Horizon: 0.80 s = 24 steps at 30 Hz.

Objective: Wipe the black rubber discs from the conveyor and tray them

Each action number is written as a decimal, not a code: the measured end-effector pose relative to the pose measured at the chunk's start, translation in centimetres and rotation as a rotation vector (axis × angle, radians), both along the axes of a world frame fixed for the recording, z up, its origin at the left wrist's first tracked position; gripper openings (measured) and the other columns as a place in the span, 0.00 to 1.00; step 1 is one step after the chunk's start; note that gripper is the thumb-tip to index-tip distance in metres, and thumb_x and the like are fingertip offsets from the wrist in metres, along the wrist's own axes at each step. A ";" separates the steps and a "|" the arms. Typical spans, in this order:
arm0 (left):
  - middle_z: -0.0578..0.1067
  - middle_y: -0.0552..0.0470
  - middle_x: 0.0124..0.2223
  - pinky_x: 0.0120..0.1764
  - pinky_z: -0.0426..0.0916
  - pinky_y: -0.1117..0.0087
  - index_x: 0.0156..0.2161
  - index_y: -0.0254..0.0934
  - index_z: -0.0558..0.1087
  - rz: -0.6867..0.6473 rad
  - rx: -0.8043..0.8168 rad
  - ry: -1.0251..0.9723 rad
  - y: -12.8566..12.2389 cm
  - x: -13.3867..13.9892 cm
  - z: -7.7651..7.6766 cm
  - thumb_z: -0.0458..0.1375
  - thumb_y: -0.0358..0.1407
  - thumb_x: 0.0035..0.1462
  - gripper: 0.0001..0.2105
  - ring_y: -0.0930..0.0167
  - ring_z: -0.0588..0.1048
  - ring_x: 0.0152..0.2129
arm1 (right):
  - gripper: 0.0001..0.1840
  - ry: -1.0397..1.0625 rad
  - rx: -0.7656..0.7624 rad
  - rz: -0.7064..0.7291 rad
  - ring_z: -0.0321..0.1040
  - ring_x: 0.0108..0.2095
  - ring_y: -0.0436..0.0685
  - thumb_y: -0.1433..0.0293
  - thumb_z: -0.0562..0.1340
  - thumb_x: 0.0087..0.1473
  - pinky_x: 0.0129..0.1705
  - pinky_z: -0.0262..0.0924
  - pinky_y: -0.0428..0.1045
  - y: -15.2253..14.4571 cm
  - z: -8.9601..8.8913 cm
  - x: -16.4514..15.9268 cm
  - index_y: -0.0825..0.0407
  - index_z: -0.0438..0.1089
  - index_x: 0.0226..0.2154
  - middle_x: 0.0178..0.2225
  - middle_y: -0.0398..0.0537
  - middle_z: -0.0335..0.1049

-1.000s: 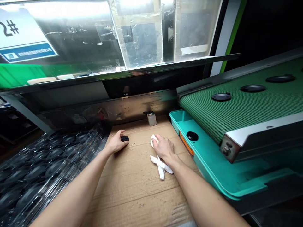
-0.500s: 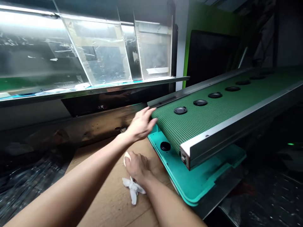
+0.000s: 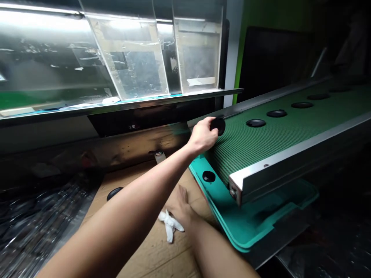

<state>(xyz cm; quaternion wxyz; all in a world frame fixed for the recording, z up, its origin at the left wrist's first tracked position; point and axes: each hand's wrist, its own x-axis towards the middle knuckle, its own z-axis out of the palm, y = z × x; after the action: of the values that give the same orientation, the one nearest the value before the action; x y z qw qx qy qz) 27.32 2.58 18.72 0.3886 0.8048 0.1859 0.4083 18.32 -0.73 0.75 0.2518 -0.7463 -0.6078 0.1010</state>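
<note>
A flat, round, black plastic disc (image 3: 220,127) is in hand: the left hand (image 3: 203,135) pinches it by the edge between thumb and fingers, tipped up over the near end of a conveyor belt of green ribbed mesh (image 3: 232,152). This one piece looks gripped, though I cannot tell whether its lower edge is clear of the mesh.

The right hand (image 3: 179,200) is low over a bench topped with brown cardboard (image 3: 156,256), blurred and partly behind the left forearm (image 3: 139,200). I cannot tell whether its fingers are spread or pressed together, or whether it holds anything; a crumpled, white, cloth-like bundle of strips (image 3: 170,226) lies just beside it.

Much seems left: a line of at least five matching black discs (image 3: 256,122) lies flat along the belt, touched by neither hand, the farthest fading into the dark. One dark, rounded piece (image 3: 113,193) lies on the cardboard, partly covered by the left forearm; nothing shows whether it has been dealt with. Another small, round, black piece (image 3: 209,176) is at a long teal plastic tray (image 3: 243,246) beside the belt's end, whether on its ledge or inside I cannot tell.

At the far left, shiny clear plastic packing (image 3: 55,220) shows dark shapes, too blurred to count, so how many pieces are finished stays unclear. A small pale bottle with a metal cap (image 3: 159,156) stands near the back of the cardboard, apart from both hands
</note>
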 end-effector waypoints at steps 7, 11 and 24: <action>0.76 0.46 0.38 0.35 0.75 0.71 0.38 0.32 0.73 0.170 -0.908 -0.305 -1.7 -20.1 -10.1 0.62 0.25 0.48 0.09 0.72 0.76 0.31 | 0.18 0.015 0.085 -0.019 0.74 0.35 0.62 0.58 0.51 0.60 0.35 0.62 0.51 0.4 -1.0 -0.2 0.46 0.71 0.44 0.33 0.51 0.76; 0.76 0.37 0.45 0.27 0.72 0.75 0.41 0.29 0.71 0.276 -1.110 -0.438 -2.7 -26.5 -16.5 0.56 0.21 0.51 0.11 0.67 0.78 0.34 | 0.20 0.136 0.204 -0.022 0.73 0.38 0.59 0.57 0.51 0.62 0.38 0.62 0.50 0.2 -0.4 -0.2 0.43 0.68 0.51 0.38 0.49 0.77; 0.75 0.38 0.50 0.54 0.66 0.59 0.48 0.29 0.71 -0.031 -1.320 -0.809 -2.7 -28.1 -18.2 0.47 0.39 0.65 0.17 0.62 0.73 0.49 | 0.27 -0.090 0.103 0.095 0.74 0.36 0.61 0.52 0.50 0.62 0.38 0.64 0.51 -2.4 1.2 -7.0 0.38 0.60 0.61 0.36 0.50 0.77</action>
<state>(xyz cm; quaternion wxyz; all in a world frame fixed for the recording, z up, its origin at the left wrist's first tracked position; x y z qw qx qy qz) -0.81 -0.16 0.56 0.8311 0.1973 0.2228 0.4698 11.35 -3.12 1.91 0.2570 -0.7066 -0.6576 0.0477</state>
